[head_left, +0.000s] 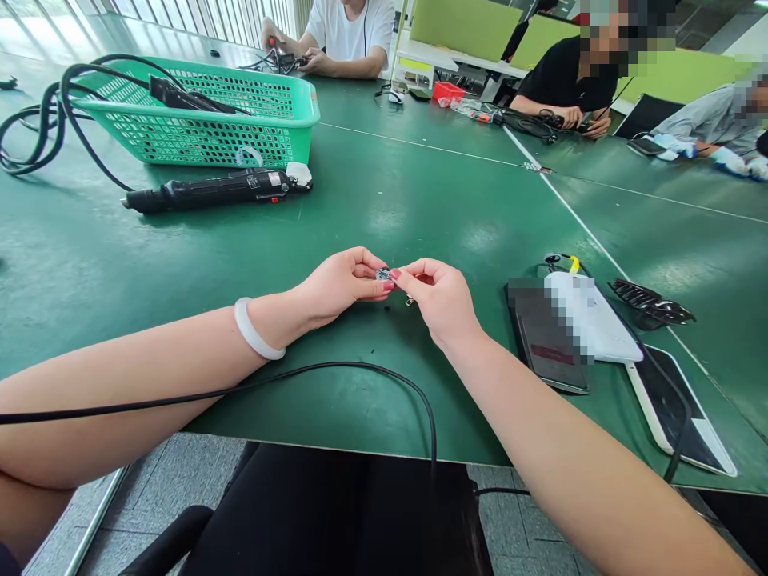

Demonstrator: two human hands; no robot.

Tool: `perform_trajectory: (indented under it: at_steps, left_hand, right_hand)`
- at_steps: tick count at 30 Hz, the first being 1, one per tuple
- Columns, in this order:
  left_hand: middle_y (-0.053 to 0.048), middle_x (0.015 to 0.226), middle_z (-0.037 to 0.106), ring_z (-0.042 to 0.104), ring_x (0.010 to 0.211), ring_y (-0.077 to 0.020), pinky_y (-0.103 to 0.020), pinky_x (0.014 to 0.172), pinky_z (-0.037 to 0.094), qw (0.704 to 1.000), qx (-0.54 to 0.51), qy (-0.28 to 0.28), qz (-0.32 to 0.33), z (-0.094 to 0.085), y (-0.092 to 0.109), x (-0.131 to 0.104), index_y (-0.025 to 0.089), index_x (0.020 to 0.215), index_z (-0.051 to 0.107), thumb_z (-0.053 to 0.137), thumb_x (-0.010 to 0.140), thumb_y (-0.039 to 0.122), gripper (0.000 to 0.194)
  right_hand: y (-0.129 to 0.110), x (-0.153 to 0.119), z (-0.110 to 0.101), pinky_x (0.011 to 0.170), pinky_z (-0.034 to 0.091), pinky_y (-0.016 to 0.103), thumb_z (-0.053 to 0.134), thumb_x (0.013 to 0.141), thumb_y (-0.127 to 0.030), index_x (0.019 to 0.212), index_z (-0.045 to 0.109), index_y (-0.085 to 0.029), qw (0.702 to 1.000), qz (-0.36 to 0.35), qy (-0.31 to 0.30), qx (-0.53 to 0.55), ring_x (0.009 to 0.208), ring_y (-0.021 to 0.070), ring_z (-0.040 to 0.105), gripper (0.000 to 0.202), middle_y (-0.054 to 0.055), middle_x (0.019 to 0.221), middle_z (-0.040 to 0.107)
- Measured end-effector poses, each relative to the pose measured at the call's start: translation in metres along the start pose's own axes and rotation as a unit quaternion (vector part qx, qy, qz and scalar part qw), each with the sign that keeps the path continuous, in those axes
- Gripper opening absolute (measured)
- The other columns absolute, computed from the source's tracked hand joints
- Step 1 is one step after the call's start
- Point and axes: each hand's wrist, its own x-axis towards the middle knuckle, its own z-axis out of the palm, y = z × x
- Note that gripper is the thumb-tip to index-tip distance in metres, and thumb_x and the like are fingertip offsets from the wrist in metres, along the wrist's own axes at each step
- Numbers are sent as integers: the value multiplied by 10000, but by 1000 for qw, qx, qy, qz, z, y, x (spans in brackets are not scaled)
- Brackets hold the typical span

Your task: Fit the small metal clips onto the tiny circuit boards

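Both hands meet over the green table (372,200), near its front edge. My left hand (336,288), with a white bangle on the wrist, pinches a small greyish part (384,275) between thumb and fingertips. From the other side, my right hand (441,300) closes its thumb and index finger at the same small part. A tiny gold-coloured piece (410,301) shows just under the right fingers; whether it is held or attached to something is unclear. Fine details of the small part cannot be made out.
A black electric screwdriver (216,190) lies before a green basket (210,112) with a cable. Right of my hands are phones (549,340), a white device (594,316) and sunglasses (651,304). A black cable (360,365) crosses the front. Several people sit across the table.
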Motion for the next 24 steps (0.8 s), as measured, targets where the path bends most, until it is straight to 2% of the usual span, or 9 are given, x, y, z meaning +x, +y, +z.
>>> perform_trajectory:
  at_steps: [6,10,14,16,19,21,24]
  left_hand:
    - [-72,866,692,672,865,-118,-226,787,516,997,-58,-6,-51,-5,3,1,110,818,562,610,808,80,58]
    - [-89,884,685,673,872,-125,-237,834,521,994,-87,2,-67,-8,6,1,101,786,592,567,835,80,58]
    - [-66,832,674,676,841,-120,-250,857,519,994,-94,17,-55,-10,5,2,104,803,591,561,817,33,78]
    - [-69,842,681,676,837,-119,-250,854,517,994,-94,13,-54,-12,4,3,106,823,586,574,807,29,79]
    - [-71,858,690,677,832,-118,-247,835,513,994,-89,6,-59,-15,4,4,106,836,578,599,793,36,85]
    - [-64,843,696,677,813,-115,-249,822,510,994,-83,8,-65,-16,4,4,109,843,569,623,770,30,121]
    - [-57,823,704,673,774,-113,-267,803,507,994,-75,8,-74,-17,5,3,119,842,553,687,712,33,205]
  right_hand:
    - [1,9,-19,525,371,250,683,699,-388,740,647,-198,999,-25,36,4,553,88,438,198,-9,690,601]
    - [0,7,-28,572,399,283,660,732,-337,751,684,-210,991,-43,-50,-119,570,110,472,131,-5,679,616]
    - [0,2,-21,608,404,296,705,698,-266,743,708,-238,949,-98,-132,-269,623,127,497,53,-5,749,618]
    - [1,1,-16,659,415,305,677,727,-212,726,702,-236,926,-129,-157,-318,700,146,529,35,3,773,629]
    - [1,1,-12,736,425,326,601,778,-151,683,674,-219,908,-152,-175,-350,789,174,552,137,16,771,642]
    - [-1,1,-12,747,432,330,569,800,-148,690,658,-217,915,-154,-163,-336,789,176,562,158,21,781,647]
    - [-9,-3,-12,655,437,298,553,821,-181,740,646,-229,952,-130,-90,-263,676,153,550,132,0,744,650]
